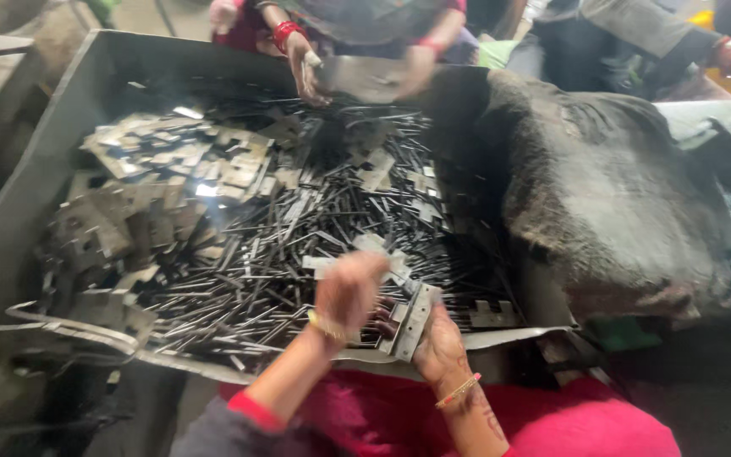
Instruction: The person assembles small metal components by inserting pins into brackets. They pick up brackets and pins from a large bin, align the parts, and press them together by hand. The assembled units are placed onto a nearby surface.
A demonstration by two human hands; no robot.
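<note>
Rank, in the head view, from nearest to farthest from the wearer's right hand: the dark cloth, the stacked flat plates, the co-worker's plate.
From the right hand:
1. Dark cloth, to the right.
2. Stacked flat plates, far left in the bin.
3. Co-worker's plate, at the far edge.

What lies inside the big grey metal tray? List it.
The tray holds a heap of thin metal rods and flat notched metal plates. The left hand and right hand hold a plate stack. The tray's floor is covered.
</note>
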